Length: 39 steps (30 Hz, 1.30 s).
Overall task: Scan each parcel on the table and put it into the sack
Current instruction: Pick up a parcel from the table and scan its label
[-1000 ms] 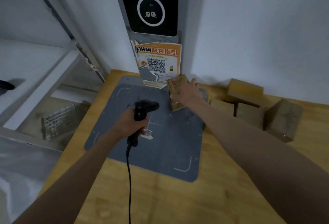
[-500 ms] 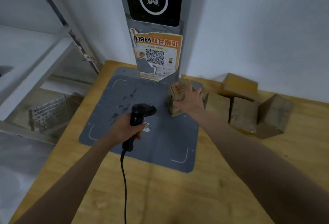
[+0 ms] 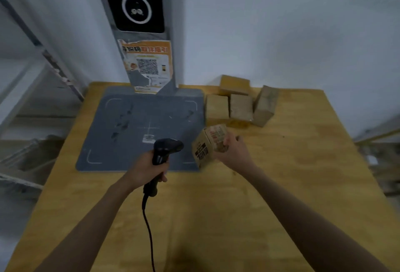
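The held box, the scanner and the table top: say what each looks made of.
Held box in the right hand: brown cardboard, matt, with printed panels and folded edges. Scanner in the left hand: black, probably moulded plastic, with a faint sheen and a cable below. Table top: yellowish wood, likely plywood or veneer, with faint grain and a dull finish.

A plain white wall (image 3: 281, 22) fills the back of the scene under dim, bluish light. Against it stands a wooden table (image 3: 292, 185) with a yellowish top. A grey mat (image 3: 129, 124) with white corner marks lies on the table's far left part. From the mat's back edge rises a grey post (image 3: 171, 72) bearing a black screen (image 3: 138, 1) with a white ring, and below it an orange poster (image 3: 149, 64) with a QR code. To the left, white metal shelving (image 3: 26, 77) stands beside the table.
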### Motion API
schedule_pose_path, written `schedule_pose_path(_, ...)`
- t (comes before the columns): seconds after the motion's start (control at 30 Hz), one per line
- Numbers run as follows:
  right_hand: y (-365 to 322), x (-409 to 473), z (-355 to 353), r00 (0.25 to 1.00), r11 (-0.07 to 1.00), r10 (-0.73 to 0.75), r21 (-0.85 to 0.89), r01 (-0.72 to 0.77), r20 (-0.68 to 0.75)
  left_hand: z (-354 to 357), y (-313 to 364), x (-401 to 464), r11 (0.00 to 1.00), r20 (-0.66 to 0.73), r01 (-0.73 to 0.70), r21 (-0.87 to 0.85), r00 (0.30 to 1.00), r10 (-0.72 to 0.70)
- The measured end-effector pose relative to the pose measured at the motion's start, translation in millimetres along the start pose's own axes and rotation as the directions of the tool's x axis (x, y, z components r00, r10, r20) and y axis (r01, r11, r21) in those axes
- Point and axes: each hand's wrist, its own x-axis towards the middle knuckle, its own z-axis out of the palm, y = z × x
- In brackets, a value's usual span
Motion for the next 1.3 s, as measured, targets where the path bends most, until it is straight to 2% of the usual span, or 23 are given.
schedule_pose_path(0.2, 77, -88, 0, 0.996, 0.996, 0.078, -0.030, -0.080, -0.043, 75, -7, -37, 0.997, 0.131, -0.021, 0.073, 0.991, 0.011)
schedule_pose_path(0.4, 130, -123, -8, 0.997, 0.988, 0.073, -0.137, -0.077, -0.033, 129, 1, -56, 0.989, 0.201, -0.048, 0.142, 0.979, 0.019)
schedule_pose_path(0.57, 152, -130, -4, 0.996, 0.953, 0.024, -0.298, -0.047, -0.081, 148, 18, -61, 0.983, 0.183, -0.054, 0.176, 0.983, 0.021)
schedule_pose_path(0.7, 181, -143, 9, 0.989, 0.906, -0.105, -0.419, 0.053, -0.103, 159, 24, -63, 0.980, 0.143, -0.051, 0.193, 0.989, 0.023)
schedule_pose_path(0.9, 227, -162, 28, 0.986, 0.944, -0.156, -0.304, 0.130, -0.061, 178, 24, -72, 0.980, 0.101, -0.029, 0.199, 0.995, 0.009)
schedule_pose_path(1.07, 232, -159, 28, 0.999, 0.996, 0.021, -0.090, -0.018, 0.036, 190, 29, -81, 0.982, 0.077, -0.031, 0.189, 0.997, 0.017)
schedule_pose_path(1.2, 214, -155, 35, 0.987, 0.983, 0.152, -0.100, -0.156, -0.049, 193, 33, -88, 0.980, 0.059, -0.028, 0.198, 0.998, 0.017)
schedule_pose_path(1.3, 211, -157, 45, 0.977, 0.974, 0.192, -0.101, -0.201, -0.093, 193, 36, -94, 0.977, 0.054, -0.036, 0.208, 0.998, 0.025)
